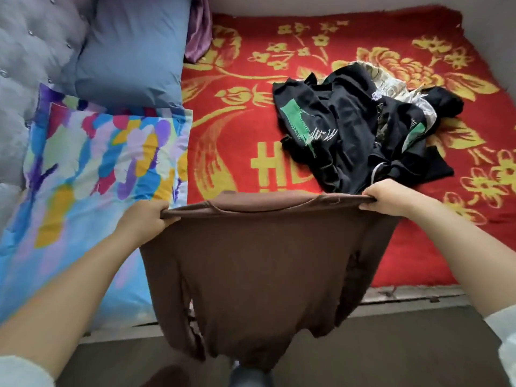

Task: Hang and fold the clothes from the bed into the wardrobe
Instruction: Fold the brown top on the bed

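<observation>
Hands, left hand (145, 219) and right hand (388, 198), each grip a shoulder of the brown shirt (259, 269), hanging mid-frame before the bed (237, 113).

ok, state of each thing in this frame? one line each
brown top: held up by its shoulders, hanging past the bed edge
left hand: fingers curled, gripping the top's left shoulder
right hand: gripping the right shoulder
black clothes pile: crumpled, unfolded on the red blanket
blue pillow: lying at the headboard
colourful pillow: lying flat
</observation>
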`<state>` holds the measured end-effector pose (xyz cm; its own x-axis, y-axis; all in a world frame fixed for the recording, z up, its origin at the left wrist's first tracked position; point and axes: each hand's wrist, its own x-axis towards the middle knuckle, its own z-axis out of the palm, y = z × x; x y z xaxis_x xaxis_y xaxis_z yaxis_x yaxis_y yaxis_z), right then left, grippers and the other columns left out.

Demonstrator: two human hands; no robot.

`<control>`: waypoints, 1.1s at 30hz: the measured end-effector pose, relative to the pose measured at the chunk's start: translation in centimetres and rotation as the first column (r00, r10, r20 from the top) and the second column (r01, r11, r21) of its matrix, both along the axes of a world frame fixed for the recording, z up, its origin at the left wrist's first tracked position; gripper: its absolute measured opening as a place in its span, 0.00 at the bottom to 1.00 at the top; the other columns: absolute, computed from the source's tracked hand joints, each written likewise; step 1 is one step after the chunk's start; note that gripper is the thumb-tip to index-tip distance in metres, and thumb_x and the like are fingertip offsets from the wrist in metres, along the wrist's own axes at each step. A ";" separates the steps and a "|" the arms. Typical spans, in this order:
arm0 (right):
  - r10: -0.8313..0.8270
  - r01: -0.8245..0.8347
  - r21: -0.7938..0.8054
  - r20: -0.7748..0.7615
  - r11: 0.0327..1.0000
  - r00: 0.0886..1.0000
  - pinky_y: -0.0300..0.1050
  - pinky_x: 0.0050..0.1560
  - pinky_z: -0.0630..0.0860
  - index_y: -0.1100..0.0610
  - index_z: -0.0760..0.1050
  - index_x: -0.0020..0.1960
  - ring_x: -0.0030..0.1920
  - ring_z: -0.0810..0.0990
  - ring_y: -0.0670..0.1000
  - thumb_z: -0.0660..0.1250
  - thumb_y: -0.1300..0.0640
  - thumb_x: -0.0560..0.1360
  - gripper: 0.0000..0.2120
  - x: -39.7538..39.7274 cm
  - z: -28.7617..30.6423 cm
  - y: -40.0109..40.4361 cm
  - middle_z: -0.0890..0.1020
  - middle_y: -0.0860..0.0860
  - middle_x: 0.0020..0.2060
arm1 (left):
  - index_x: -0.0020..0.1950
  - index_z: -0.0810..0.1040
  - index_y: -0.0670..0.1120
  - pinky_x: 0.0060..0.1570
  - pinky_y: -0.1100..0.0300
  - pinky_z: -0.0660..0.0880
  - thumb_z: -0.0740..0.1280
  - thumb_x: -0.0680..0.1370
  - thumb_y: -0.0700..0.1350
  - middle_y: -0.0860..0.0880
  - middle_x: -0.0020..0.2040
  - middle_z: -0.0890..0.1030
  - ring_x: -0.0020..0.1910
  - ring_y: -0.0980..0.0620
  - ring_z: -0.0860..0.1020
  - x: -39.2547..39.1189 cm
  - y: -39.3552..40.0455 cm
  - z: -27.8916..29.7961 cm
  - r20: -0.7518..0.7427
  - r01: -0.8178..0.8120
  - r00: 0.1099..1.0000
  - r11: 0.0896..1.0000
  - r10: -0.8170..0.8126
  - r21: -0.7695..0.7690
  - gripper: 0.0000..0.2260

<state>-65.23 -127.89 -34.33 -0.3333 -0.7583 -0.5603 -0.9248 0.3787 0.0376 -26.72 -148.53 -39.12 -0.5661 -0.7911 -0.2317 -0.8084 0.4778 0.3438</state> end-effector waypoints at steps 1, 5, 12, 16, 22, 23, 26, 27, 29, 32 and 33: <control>-0.011 0.009 -0.040 -0.037 0.999 0.999 0.44 0.50 0.67 0.58 0.77 0.47 0.55 0.76 0.56 0.61 0.53 0.78 0.10 -0.9 -1.2 -2.8 0.80 0.58 0.52 | 0.28 0.61 0.49 0.34 0.56 0.61 0.69 0.75 0.45 0.43 0.32 0.72 0.43 0.38 0.76 -1.1 -2.5 -1.3 -0.016 -0.048 0.999 0.999 0.048 -0.015 0.20; -0.162 0.142 -0.184 -0.103 0.973 0.981 0.49 0.48 0.70 0.61 0.75 0.51 0.54 0.76 0.61 0.58 0.55 0.78 0.11 -2.6 -7.6 -10.2 0.77 0.60 0.51 | 0.29 0.61 0.49 0.36 0.55 0.62 0.65 0.76 0.40 0.36 0.40 0.76 0.45 0.37 0.75 -5.5 -9.5 -7.3 -0.038 -0.184 0.982 0.983 0.183 -0.005 0.19; -0.565 0.628 -0.349 0.274 0.696 0.778 0.45 0.39 0.62 0.65 0.73 0.53 0.48 0.73 0.57 0.54 0.70 0.73 0.13 -2.4 -18.3 -16.7 0.75 0.60 0.45 | 0.28 0.59 0.46 0.34 0.56 0.48 0.62 0.76 0.34 0.40 0.33 0.67 0.37 0.43 0.66 -7.9 -13.7 -17.5 -0.136 -0.443 0.879 0.888 0.457 0.123 0.19; -0.572 0.707 -0.363 0.418 0.607 0.706 0.44 0.35 0.59 0.62 0.74 0.53 0.46 0.70 0.53 0.54 0.69 0.75 0.12 -3.3 -21.1 -19.1 0.74 0.55 0.44 | 0.30 0.60 0.45 0.34 0.55 0.50 0.62 0.77 0.37 0.36 0.34 0.70 0.38 0.40 0.69 -8.8 -16.3 -20.0 -0.131 -0.476 0.860 0.868 0.493 0.146 0.18; -0.500 0.628 -0.469 0.381 0.620 0.778 0.39 0.39 0.65 0.64 0.76 0.53 0.45 0.73 0.55 0.57 0.65 0.77 0.10 -6.7 -22.7 -24.5 0.78 0.59 0.44 | 0.30 0.59 0.44 0.33 0.55 0.49 0.64 0.77 0.42 0.36 0.32 0.67 0.36 0.41 0.65 -10.7 -21.8 -20.7 -0.184 -0.467 0.864 0.883 0.469 0.056 0.19; -0.488 0.604 -0.475 0.356 0.640 0.797 0.42 0.43 0.65 0.65 0.76 0.53 0.47 0.75 0.57 0.58 0.65 0.77 0.10 -7.4 -23.6 -25.7 0.79 0.61 0.46 | 0.30 0.59 0.43 0.33 0.54 0.49 0.64 0.78 0.43 0.37 0.32 0.66 0.36 0.41 0.64 -11.2 -22.8 -21.1 -0.186 -0.471 0.862 0.881 0.471 0.044 0.19; -0.481 0.556 -0.486 0.282 0.675 0.830 0.48 0.49 0.67 0.65 0.75 0.53 0.52 0.75 0.62 0.59 0.62 0.77 0.10 -8.4 -27.1 -28.4 0.79 0.65 0.49 | 0.34 0.64 0.41 0.37 0.51 0.58 0.65 0.77 0.43 0.35 0.36 0.69 0.39 0.37 0.68 -12.7 -25.3 -23.7 -0.124 -0.471 0.875 0.882 0.469 0.009 0.15; -0.489 0.541 -0.474 0.240 0.695 0.839 0.50 0.49 0.68 0.64 0.74 0.53 0.53 0.75 0.63 0.60 0.60 0.77 0.10 -8.3 -28.7 -28.8 0.79 0.65 0.50 | 0.38 0.68 0.38 0.39 0.49 0.63 0.66 0.76 0.44 0.34 0.39 0.71 0.42 0.35 0.71 -13.1 -25.7 -24.9 -0.058 -0.464 0.884 0.886 0.463 0.009 0.13; -0.474 0.460 -0.429 0.083 0.777 0.877 0.52 0.49 0.68 0.64 0.72 0.54 0.55 0.73 0.63 0.62 0.54 0.77 0.14 -7.8 -31.0 -29.0 0.76 0.64 0.52 | 0.48 0.71 0.33 0.45 0.45 0.68 0.67 0.75 0.47 0.30 0.48 0.75 0.49 0.32 0.74 -13.5 -25.3 -27.1 0.077 -0.442 0.894 0.897 0.441 0.003 0.17; -0.418 0.355 -0.435 -0.056 0.828 0.907 0.55 0.50 0.67 0.65 0.69 0.57 0.58 0.69 0.63 0.60 0.51 0.78 0.18 -7.5 -33.7 -28.3 0.72 0.64 0.56 | 0.54 0.72 0.33 0.49 0.44 0.68 0.66 0.76 0.48 0.30 0.53 0.75 0.53 0.32 0.73 -13.7 -24.4 -29.4 0.114 -0.467 0.874 0.881 0.473 -0.077 0.18; -0.401 0.336 -0.434 -0.064 0.836 0.914 0.56 0.51 0.66 0.66 0.68 0.58 0.58 0.69 0.63 0.60 0.51 0.78 0.18 -7.6 -34.0 -28.2 0.71 0.64 0.56 | 0.54 0.72 0.34 0.49 0.44 0.68 0.65 0.77 0.48 0.30 0.53 0.74 0.54 0.32 0.73 -13.6 -24.3 -29.6 0.122 -0.456 0.877 0.885 0.465 -0.093 0.17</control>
<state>-72.88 -156.07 -68.28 -0.6869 -0.7104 -0.1534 -0.7094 0.7012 -0.0708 -40.34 -172.82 -68.76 -0.1004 -0.9693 -0.2246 -0.9789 0.0559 0.1963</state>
